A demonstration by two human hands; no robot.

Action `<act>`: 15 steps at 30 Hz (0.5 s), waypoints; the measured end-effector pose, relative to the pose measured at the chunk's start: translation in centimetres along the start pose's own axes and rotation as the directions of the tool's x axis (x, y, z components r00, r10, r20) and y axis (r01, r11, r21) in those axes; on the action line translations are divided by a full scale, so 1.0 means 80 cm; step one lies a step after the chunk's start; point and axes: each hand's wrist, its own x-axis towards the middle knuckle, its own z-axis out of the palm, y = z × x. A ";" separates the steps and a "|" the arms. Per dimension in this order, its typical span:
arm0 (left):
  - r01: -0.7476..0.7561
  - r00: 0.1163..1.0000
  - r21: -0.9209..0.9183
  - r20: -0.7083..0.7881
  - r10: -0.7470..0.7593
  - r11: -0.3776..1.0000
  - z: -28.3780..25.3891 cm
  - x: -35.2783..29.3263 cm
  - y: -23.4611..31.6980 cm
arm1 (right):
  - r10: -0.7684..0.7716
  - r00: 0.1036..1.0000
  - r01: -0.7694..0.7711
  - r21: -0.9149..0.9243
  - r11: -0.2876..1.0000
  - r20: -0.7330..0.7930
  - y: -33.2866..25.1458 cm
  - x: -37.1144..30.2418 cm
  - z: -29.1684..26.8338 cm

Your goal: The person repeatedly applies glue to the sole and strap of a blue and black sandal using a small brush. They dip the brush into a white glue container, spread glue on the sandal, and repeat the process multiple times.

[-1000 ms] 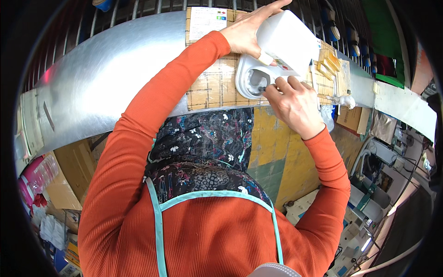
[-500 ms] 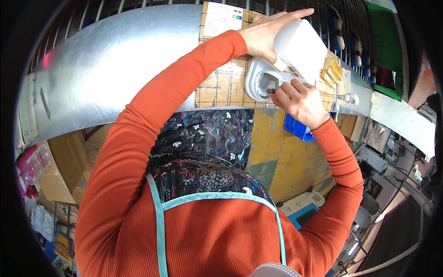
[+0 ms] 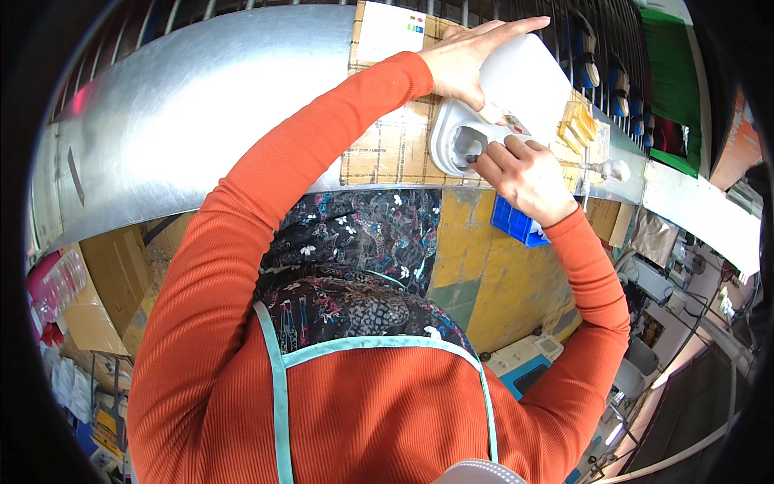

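A white plastic container (image 3: 528, 77) lies tilted on a cardboard sheet (image 3: 387, 149) on the metal worktop. It has a hollow (image 3: 468, 143) at its near end. My left hand (image 3: 468, 63) spans its far left side, thumb and long outstretched fingers bracing it. At the hollow, my right hand (image 3: 524, 179) is closed around a small dark-tipped tool (image 3: 474, 158). The tip sits at the hollow's inner edge; the rest is hidden in my fingers, so its kind does not show.
Yellowish blocks (image 3: 576, 127) lie right of the container, beside a whitish smeared stick (image 3: 609, 169). A blue crate (image 3: 516, 222) stands below the worktop edge. Metal bars (image 3: 242, 6) run behind the shiny metal worktop (image 3: 201, 105). A labelled paper (image 3: 387, 32) lies on the cardboard.
My right fingers have shifted and turned slightly at the hollow, the dark tip staying there. My left hand and the container have barely moved.
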 end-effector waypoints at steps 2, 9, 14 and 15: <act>-0.006 1.000 -0.038 0.011 0.006 0.999 -0.002 0.000 0.000 | -0.033 0.999 0.033 0.002 0.999 -0.007 0.003 0.002 0.001; -0.007 1.000 -0.061 0.007 0.008 0.998 -0.001 0.002 0.002 | -0.073 0.997 0.073 0.030 0.997 0.010 0.013 0.003 0.001; -0.014 1.000 -0.035 0.002 0.014 0.999 -0.003 0.002 0.003 | -0.092 0.996 0.091 0.049 0.995 0.011 0.018 0.005 0.000; -0.023 1.000 -0.036 -0.007 0.022 0.999 -0.003 0.002 0.004 | -0.090 0.996 0.089 0.045 0.995 0.008 0.017 0.006 0.001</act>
